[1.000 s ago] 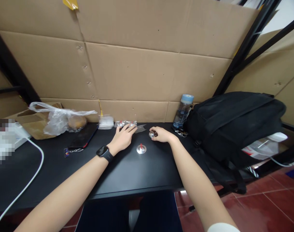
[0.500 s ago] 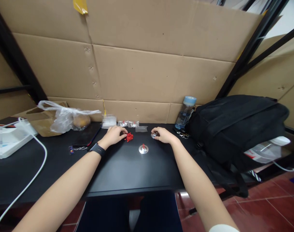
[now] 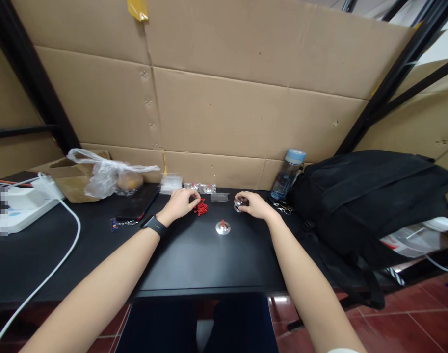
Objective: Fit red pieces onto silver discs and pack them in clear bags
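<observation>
At the left of the table's middle, the curled fingertips of my left hand (image 3: 183, 202) pinch at the edge of a small heap of red cords (image 3: 201, 208). A dark watch band is on that wrist. My right hand (image 3: 256, 204) curves its thumb and fingers round shiny metal discs (image 3: 240, 204), partly hidden under the fingers. Between the hands and closer to me lies a shallow metal cone (image 3: 223, 228) with a red loop on top. Behind, two small clear packets (image 3: 208, 189) hold similar metal pieces, beside an apparently flat clear bag (image 3: 220, 197).
A stack of clear bags (image 3: 171, 183) stands against the cardboard wall. To the left are a tied plastic bag (image 3: 98, 176), a dark pouch (image 3: 135, 209) and a white power strip (image 3: 28, 211). A water bottle (image 3: 287, 176) and black backpack (image 3: 371, 201) stand right.
The view has shifted slightly, so everything sits a little further right. My right fingers have shifted a little on the metal discs; my left hand stays at the red cords.
</observation>
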Demonstrator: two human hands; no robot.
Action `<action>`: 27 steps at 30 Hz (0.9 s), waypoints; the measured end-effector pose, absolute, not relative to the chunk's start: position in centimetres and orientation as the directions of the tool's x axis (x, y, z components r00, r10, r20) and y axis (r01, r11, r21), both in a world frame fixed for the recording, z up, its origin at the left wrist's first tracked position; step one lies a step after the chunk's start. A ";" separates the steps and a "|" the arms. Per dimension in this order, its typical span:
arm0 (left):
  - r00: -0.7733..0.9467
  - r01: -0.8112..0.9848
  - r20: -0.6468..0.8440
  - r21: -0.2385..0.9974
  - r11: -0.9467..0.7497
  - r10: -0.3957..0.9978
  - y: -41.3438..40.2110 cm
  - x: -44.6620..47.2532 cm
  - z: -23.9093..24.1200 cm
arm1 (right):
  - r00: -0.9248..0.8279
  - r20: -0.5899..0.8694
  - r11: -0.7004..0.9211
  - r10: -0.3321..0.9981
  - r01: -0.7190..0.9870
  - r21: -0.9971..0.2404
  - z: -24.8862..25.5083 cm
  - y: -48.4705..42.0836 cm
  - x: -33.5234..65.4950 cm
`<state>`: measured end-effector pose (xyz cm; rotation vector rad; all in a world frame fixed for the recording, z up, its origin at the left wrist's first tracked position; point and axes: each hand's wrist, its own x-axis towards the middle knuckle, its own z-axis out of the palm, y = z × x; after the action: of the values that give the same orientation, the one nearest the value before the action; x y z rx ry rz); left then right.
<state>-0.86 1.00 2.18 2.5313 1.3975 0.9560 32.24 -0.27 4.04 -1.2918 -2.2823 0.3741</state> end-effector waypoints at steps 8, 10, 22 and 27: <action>0.343 0.592 0.516 0.530 -0.607 0.785 -0.3 0.7 3.1 | -0.394 0.420 0.576 0.817 0.556 -0.599 4.4 -1.5 28.7; 0.322 0.567 0.502 0.576 -0.588 0.803 -0.6 1.0 3.2 | -0.382 0.456 0.595 0.804 0.512 -0.620 4.4 -1.9 27.4; 0.241 0.440 0.591 0.640 -0.629 0.770 -2.0 2.9 3.1 | -0.305 0.521 0.595 0.797 0.254 -0.762 4.2 -4.3 22.7; 0.225 0.478 0.608 0.612 -0.630 0.761 -2.7 3.3 3.3 | -0.293 0.512 0.576 0.808 0.205 -0.791 4.3 -4.5 22.4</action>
<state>3.30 -2.74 3.28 2.2086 1.1593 1.3625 22.39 -4.54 4.30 -0.8301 -1.8050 0.7522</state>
